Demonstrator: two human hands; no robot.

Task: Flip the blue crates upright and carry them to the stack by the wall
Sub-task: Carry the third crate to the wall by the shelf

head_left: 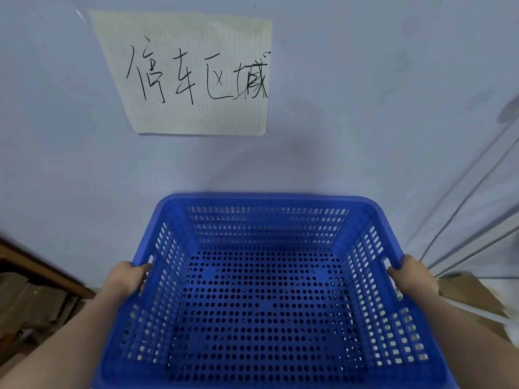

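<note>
Soft, even, cool indoor light; faint shadows on the wall (337, 108). Slightly soft focus throughout, with wide-angle bending toward the edges.

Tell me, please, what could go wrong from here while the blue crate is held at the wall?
1. The left hand and right hand grip only the side rims of the blue crate, so it might tip or slip.
2. The crate hides the floor below, so placing it is partly blind.
3. The cables hanging to the right could catch on the crate's corner.
</note>
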